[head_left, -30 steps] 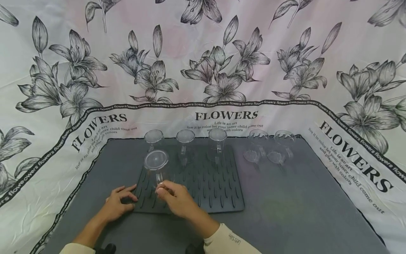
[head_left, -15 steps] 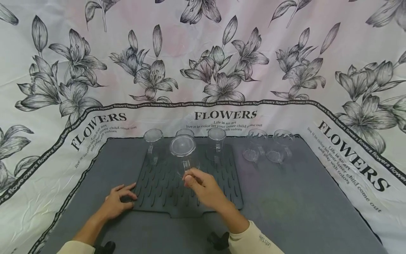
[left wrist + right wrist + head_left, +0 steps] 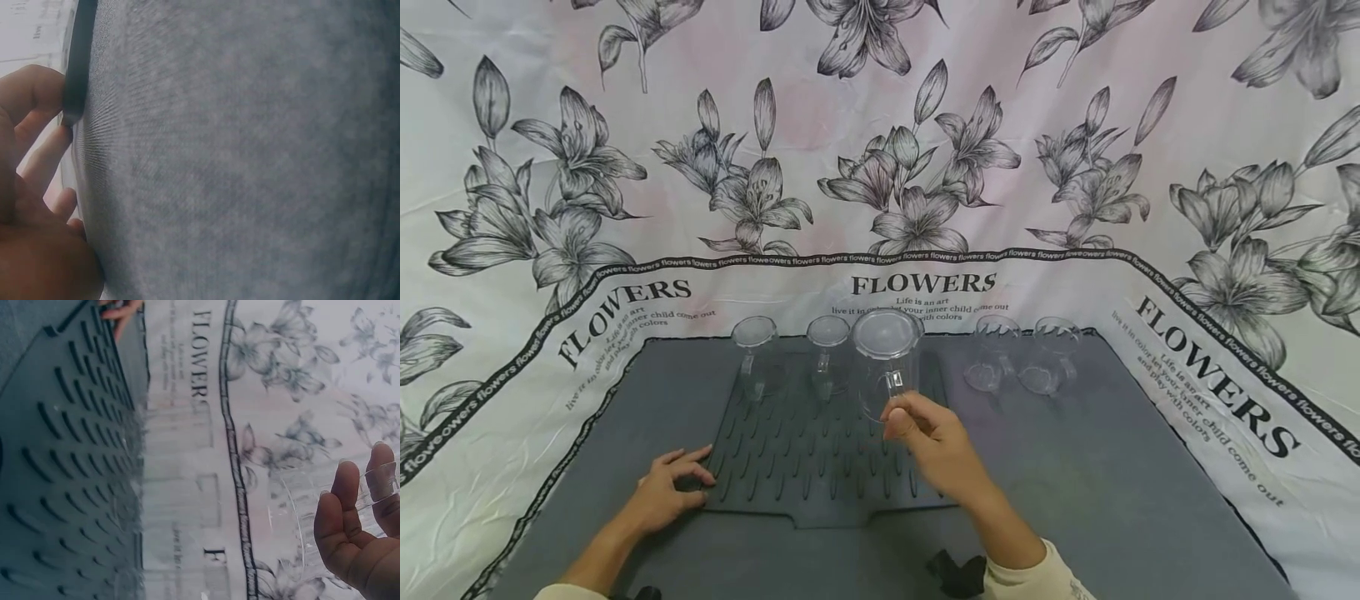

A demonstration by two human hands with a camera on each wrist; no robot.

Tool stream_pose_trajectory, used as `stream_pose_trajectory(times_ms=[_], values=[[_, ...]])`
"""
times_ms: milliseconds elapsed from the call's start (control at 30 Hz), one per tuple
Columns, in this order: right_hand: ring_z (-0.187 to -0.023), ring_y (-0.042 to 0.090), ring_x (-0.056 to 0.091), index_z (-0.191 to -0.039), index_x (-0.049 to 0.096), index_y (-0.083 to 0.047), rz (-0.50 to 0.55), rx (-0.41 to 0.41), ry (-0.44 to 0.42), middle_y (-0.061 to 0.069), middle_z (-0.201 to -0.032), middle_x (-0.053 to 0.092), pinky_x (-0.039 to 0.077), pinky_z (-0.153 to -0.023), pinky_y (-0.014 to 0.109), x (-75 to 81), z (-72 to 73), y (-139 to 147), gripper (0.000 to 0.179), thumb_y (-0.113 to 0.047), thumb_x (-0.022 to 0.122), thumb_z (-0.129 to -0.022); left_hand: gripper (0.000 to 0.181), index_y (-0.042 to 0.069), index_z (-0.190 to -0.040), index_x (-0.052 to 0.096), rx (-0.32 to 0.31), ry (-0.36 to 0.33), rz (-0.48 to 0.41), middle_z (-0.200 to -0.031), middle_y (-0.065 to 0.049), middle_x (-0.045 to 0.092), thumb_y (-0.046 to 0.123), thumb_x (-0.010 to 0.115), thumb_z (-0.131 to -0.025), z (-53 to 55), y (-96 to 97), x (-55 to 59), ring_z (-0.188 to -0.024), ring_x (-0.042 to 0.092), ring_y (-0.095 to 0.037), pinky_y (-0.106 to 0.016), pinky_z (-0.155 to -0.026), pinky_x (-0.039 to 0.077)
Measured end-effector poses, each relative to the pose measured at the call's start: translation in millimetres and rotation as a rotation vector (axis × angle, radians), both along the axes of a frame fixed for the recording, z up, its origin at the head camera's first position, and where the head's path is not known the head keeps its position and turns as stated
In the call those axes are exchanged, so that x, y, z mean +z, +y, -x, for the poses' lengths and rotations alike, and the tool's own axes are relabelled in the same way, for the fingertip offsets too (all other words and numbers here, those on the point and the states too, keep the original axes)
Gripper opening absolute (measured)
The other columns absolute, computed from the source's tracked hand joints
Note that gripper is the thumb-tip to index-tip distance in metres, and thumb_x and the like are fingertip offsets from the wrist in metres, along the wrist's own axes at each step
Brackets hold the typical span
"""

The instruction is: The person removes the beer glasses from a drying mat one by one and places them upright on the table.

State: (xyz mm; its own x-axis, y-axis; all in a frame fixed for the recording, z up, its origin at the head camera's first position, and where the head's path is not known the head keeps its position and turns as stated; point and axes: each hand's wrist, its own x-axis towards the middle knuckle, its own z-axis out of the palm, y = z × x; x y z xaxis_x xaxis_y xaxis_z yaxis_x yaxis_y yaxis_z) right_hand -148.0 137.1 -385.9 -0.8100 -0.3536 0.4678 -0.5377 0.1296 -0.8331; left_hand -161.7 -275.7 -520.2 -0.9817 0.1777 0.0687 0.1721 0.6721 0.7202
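Observation:
My right hand [image 3: 942, 446] pinches the handle of a clear mug [image 3: 886, 337], turned base up and raised over the back right of the dark ridged drying mat [image 3: 805, 467]. In the right wrist view the fingers [image 3: 337, 531] curl at the transparent handle. Another mug behind the held one is mostly hidden by it. Two more clear mugs, a left one [image 3: 756, 354] and a middle one [image 3: 827, 354], stand upside down along the mat's back. My left hand [image 3: 662, 493] rests at the mat's left edge, fingertips touching it; the left wrist view shows that dark edge [image 3: 79, 62] by the fingers.
Right of the mat, two clear mugs, one nearer [image 3: 992, 354] and one farther right [image 3: 1049, 357], stand upright on the grey table [image 3: 1097, 483]. A white curtain [image 3: 760, 283] with printed flowers hangs behind the table's back edge and along its sides.
My right hand has carried the upside-down mug from the mat's left side across to its back right. The left hand stays at the mat's edge. The head view has shifted slightly.

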Motion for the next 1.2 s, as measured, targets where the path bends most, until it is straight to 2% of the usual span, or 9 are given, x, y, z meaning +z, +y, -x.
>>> stream_pose_trajectory(times_ms=[233, 467, 767, 1033, 1200], values=[[-0.082, 0.024, 0.061, -0.102, 0.062, -0.003, 0.026, -0.045, 0.073, 0.005, -0.084, 0.062, 0.05, -0.068, 0.037, 8.7, -6.1, 21, 0.014, -0.002, 0.049, -0.1, 0.018, 0.02, -0.086, 0.071, 0.013, -0.042, 0.015, -0.141, -0.018, 0.048, 0.01, 0.08, -0.074, -1.5, -2.0, -5.5, -0.132, 0.021, -0.049, -0.073, -0.092, 0.008], [-0.078, 0.023, 0.061, -0.099, 0.062, 0.0, 0.032, -0.128, 0.045, 0.005, -0.08, 0.06, 0.051, -0.069, 0.037, 15.5, -8.7, 39, 0.013, -0.004, 0.05, -0.1, 0.017, 0.018, -0.087, 0.071, 0.015, -0.051, 0.004, -0.141, -0.018, 0.048, 0.012, 0.08, -0.075, -3.5, -2.1, -6.5, -0.132, 0.021, -0.05, -0.072, -0.091, 0.009], [-0.074, 0.024, 0.059, -0.099, 0.061, 0.007, 0.113, -0.208, 0.017, 0.022, -0.088, 0.058, 0.052, -0.072, 0.034, 23.8, -9.1, 58, 0.015, -0.002, 0.049, -0.1, 0.017, 0.017, -0.087, 0.071, 0.019, -0.058, 0.01, -0.141, -0.02, 0.047, 0.01, 0.08, -0.074, -4.4, -1.9, -3.4, -0.132, 0.021, -0.05, -0.072, -0.091, 0.009], [-0.073, 0.024, 0.057, -0.098, 0.065, 0.005, 0.153, -0.351, 0.039, 0.014, -0.086, 0.059, 0.049, -0.069, 0.031, 37.9, -11.8, 75, 0.012, -0.002, 0.055, -0.098, 0.017, 0.017, -0.086, 0.071, 0.015, -0.036, 0.009, -0.14, -0.021, 0.048, 0.01, 0.08, -0.073, -1.9, 0.6, -1.8, -0.131, 0.022, -0.05, -0.072, -0.089, 0.01], [-0.074, 0.021, 0.057, -0.097, 0.066, 0.007, 0.229, -0.376, 0.075, 0.013, -0.081, 0.06, 0.048, -0.069, 0.028, 41.6, -11.4, 83, 0.008, 0.004, 0.059, -0.093, 0.019, 0.017, -0.086, 0.071, 0.016, -0.027, -0.002, -0.139, -0.021, 0.049, 0.008, 0.08, -0.072, 0.0, 2.8, -0.8, -0.131, 0.022, -0.05, -0.072, -0.09, 0.009]])
